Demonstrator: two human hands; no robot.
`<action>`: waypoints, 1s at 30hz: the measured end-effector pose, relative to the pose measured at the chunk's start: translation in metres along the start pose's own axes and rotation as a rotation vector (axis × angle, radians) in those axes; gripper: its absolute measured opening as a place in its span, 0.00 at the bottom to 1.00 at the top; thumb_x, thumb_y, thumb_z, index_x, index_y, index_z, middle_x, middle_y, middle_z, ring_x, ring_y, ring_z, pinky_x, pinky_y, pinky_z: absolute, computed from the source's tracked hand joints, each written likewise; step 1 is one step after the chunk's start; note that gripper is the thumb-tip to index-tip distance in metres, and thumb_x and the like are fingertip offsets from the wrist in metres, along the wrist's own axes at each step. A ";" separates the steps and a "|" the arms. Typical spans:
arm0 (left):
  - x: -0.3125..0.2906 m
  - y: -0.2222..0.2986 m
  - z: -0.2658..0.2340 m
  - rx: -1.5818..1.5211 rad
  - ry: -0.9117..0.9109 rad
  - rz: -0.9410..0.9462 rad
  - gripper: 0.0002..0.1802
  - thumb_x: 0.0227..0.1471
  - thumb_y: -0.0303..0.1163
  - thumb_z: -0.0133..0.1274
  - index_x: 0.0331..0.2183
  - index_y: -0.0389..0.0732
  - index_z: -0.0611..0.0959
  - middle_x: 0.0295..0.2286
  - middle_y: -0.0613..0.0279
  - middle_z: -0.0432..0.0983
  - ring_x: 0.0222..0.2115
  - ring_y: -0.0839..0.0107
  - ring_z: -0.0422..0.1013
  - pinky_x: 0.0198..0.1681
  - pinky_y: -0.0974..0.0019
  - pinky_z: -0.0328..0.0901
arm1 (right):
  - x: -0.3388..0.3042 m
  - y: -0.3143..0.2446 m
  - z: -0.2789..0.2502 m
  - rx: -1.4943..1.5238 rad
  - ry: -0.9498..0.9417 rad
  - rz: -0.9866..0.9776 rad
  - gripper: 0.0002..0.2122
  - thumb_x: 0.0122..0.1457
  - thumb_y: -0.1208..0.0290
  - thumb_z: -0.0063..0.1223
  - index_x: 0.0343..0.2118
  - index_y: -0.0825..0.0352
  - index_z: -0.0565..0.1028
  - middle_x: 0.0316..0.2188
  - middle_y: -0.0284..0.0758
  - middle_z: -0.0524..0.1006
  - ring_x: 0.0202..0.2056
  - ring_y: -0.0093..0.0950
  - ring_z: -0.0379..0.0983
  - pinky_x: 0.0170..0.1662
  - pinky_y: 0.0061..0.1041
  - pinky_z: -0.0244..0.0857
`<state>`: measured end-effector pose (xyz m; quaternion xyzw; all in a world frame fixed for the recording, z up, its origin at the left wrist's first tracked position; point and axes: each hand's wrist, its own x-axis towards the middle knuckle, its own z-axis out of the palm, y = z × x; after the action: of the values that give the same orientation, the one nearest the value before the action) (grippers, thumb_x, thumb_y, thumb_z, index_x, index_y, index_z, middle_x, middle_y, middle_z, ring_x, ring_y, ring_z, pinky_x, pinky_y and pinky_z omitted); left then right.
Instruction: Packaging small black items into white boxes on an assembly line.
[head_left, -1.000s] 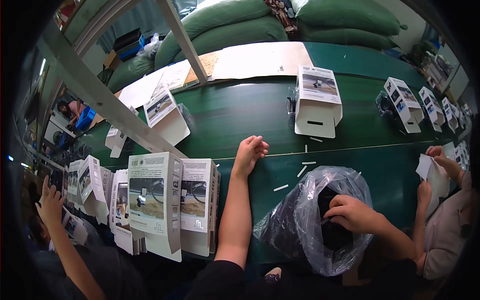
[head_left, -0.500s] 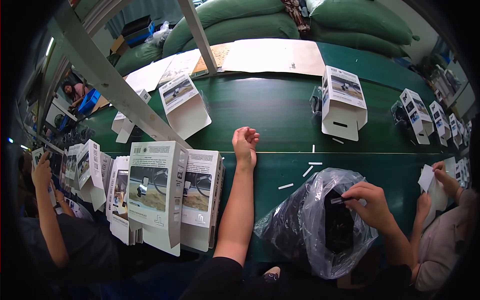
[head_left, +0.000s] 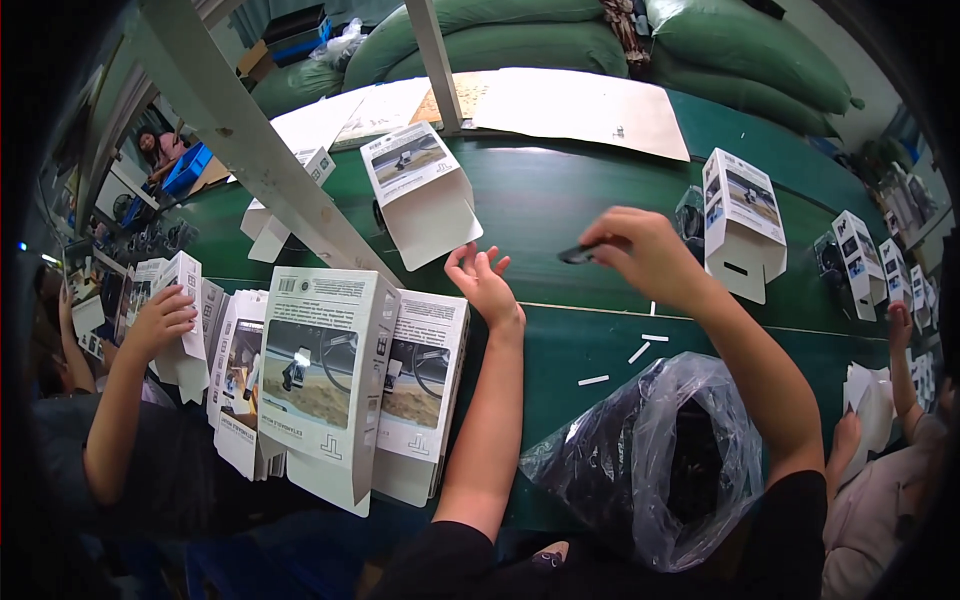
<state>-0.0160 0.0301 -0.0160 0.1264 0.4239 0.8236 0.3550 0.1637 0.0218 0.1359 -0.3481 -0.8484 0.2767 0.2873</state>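
Over the green belt (head_left: 560,210) your right hand (head_left: 640,255) is up high, wrist bent, fingers pinched shut around a small black part (head_left: 580,253) that pokes out to the left of your fingertips. The forearm climbs steeply from the lower right, crossing above the clear plastic bag (head_left: 650,460) of dark pieces sitting at the belt's near edge. Your left hand (head_left: 483,282) is stretched forward, arm nearly straight, palm open and fingers spread wide, holding nothing. It hovers right at the lower flap of the open white carton (head_left: 420,195) lying on the belt; whether the fingertips touch it, you can't tell. Just left of that forearm stands a stack of printed boxes (head_left: 340,380). A few white slips (head_left: 630,355) lie on the belt between your arms. Far left, another person's hand (head_left: 160,320) grips a box
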 end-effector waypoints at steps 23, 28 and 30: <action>-0.010 -0.011 0.006 0.071 -0.186 0.067 0.18 0.53 0.25 0.47 0.47 0.32 0.69 0.41 0.57 0.70 0.40 0.75 0.67 0.40 0.77 0.60 | 0.130 0.034 0.136 -0.563 -0.048 -0.128 0.04 0.44 0.81 0.50 0.25 0.70 0.76 0.25 0.41 0.70 0.23 0.38 0.75 0.27 0.30 0.70; -0.013 -0.010 0.011 0.076 -0.183 0.057 0.15 0.53 0.24 0.46 0.44 0.31 0.72 0.38 0.57 0.72 0.37 0.76 0.68 0.38 0.78 0.61 | 0.125 0.039 0.130 -0.543 -0.001 -0.081 0.04 0.45 0.81 0.51 0.26 0.68 0.73 0.26 0.38 0.69 0.22 0.36 0.74 0.28 0.30 0.70; -0.015 -0.009 0.014 0.121 -0.168 0.065 0.14 0.53 0.24 0.45 0.43 0.31 0.73 0.36 0.58 0.73 0.36 0.76 0.68 0.37 0.78 0.61 | 0.122 0.037 0.123 -0.622 -0.005 -0.165 0.04 0.45 0.81 0.51 0.25 0.68 0.75 0.26 0.39 0.70 0.22 0.36 0.74 0.27 0.30 0.70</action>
<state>0.0062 0.0312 -0.0131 0.2302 0.4374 0.7939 0.3542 0.0236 0.1021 0.0628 -0.3488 -0.9183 -0.0192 0.1864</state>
